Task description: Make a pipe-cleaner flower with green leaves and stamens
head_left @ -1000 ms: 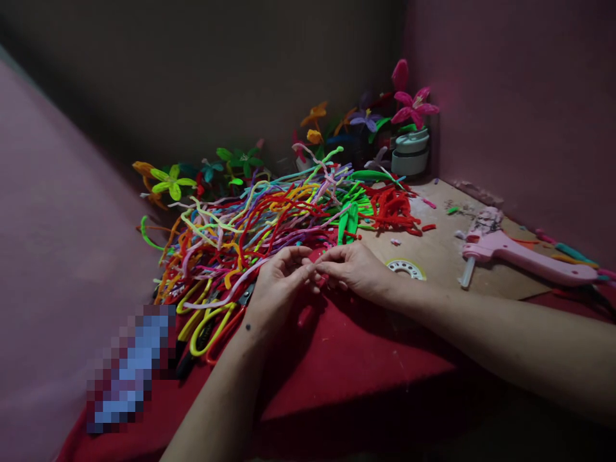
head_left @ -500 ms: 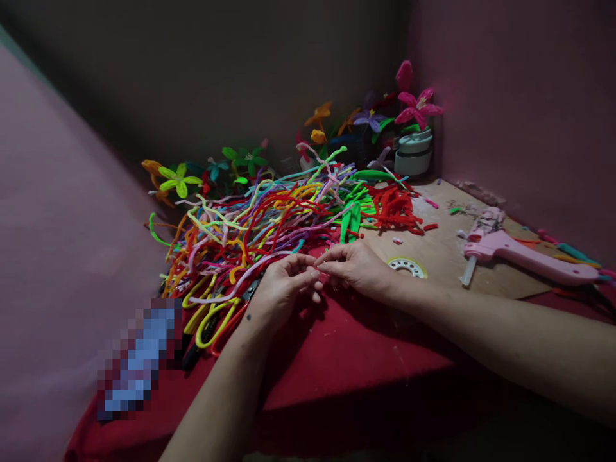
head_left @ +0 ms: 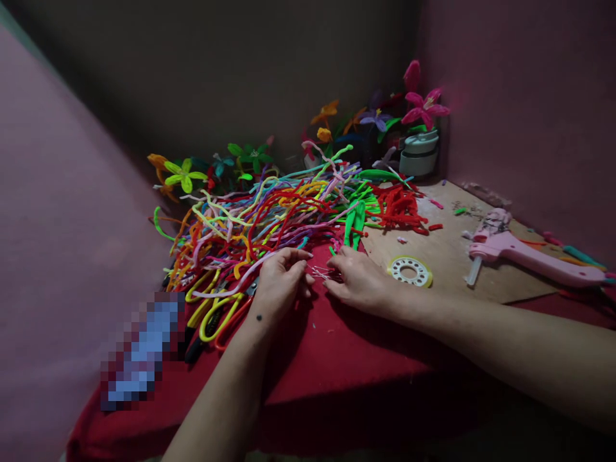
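Observation:
My left hand (head_left: 283, 279) is over the red cloth (head_left: 332, 359), its thumb and index fingertip close together in a pinch. Whatever it holds, if anything, is too small to make out. Beside it, my right hand (head_left: 360, 282) reaches down with thumb and fingers apart. Several thin whitish strands (head_left: 319, 273) lie on the cloth between the hands, by the right fingertips. A large heap of colourful pipe cleaners (head_left: 269, 212) spreads just behind the left hand. Green leaf shapes (head_left: 355, 224) made of pipe cleaner are behind the right hand.
A white-and-yellow tape roll (head_left: 410, 273) and a pink glue gun (head_left: 534, 253) lie on a board (head_left: 447, 256) at the right. Yellow-handled scissors (head_left: 212, 321) lie left. Pipe-cleaner flowers (head_left: 426, 109) stand along the back. A blurred-out blue item (head_left: 144, 353) is at left.
My hands, fingertips together before, have moved apart. The right fingers have lowered to the thin strands, which now show between the hands. The view has shifted slightly.

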Demonstrator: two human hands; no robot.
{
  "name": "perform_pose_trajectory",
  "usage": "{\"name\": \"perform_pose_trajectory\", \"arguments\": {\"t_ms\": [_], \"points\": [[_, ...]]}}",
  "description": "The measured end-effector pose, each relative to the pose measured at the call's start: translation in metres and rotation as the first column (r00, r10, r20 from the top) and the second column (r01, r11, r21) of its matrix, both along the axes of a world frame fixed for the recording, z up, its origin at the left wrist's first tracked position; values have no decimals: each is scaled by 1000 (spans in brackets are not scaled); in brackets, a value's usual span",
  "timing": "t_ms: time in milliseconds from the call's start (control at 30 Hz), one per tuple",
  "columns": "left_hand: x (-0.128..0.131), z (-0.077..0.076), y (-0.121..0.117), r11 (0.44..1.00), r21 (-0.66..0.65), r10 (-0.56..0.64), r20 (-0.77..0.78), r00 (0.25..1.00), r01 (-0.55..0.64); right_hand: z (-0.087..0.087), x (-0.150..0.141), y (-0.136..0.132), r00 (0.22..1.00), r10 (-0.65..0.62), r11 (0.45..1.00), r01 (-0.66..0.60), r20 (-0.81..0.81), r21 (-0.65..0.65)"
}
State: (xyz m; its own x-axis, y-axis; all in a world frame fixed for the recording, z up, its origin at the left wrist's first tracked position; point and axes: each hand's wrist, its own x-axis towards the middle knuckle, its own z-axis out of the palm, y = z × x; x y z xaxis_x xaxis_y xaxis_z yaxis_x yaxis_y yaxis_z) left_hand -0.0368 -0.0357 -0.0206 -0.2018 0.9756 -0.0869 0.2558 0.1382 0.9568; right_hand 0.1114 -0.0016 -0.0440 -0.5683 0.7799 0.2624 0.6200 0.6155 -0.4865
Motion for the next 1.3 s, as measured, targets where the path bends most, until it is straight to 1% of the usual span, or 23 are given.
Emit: {"name": "perform_pose_trajectory", "arguments": {"t_ms": [100,233,300,367,467,500,567,633,667,700,767,833,867,933,1033,1133,1300], "points": [[-4,-3,2,1000,10,-9,-37,999,9,4,-3,-5,983,-7,998,-5,185,65],[-10,-9,6,998,41,-52,-95,994,56,17,-14,-5,928,6,998,-31,374,62],[-13,-11,8,995,54,-71,-132,989,78,24,-20,-4,898,18,997,-48,439,58],[-15,-13,8,994,76,-63,-178,982,77,29,-24,0,873,23,995,-68,488,75],[-16,-14,9,994,104,-5,-233,972,30,26,-27,8,874,29,991,-88,486,99],[-17,-14,9,994,112,24,-237,971,3,24,-26,11,892,27,993,-78,451,93],[-17,-12,9,989,132,86,-201,976,-60,20,-23,16,944,6,1000,-15,330,25],[-17,-9,8,983,142,131,-112,985,-114,19,-18,19,993,0,994,12,114,-111],[-17,-7,7,983,132,134,-62,989,-125,20,-16,20,1000,-4,982,2,-10,-190],[-17,-4,6,988,106,118,-12,993,-116,21,-15,19,991,-15,964,-21,-134,-266],[-18,0,3,998,37,38,81,996,-41,24,-14,17,942,-53,918,-85,-333,-388],[-19,4,1,997,-18,-69,172,983,74,26,-13,14,890,-85,874,-149,-448,-463],[-20,5,0,991,-29,-119,220,968,129,26,-13,13,869,-96,856,-177,-486,-486],[-19,6,-2,980,-7,-189,302,934,201,25,-12,13,845,-96,826,-227,-526,-516],[-14,7,-2,970,53,-242,343,908,238,20,-11,14,832,-56,786,-304,-551,-538],[-9,6,-2,973,100,-226,276,934,206,16,-11,15,838,-6,775,-341,-546,-532],[-6,3,1,968,219,-143,87,986,121,11,-13,15,846,37,810,-337,-532,-481]]}}
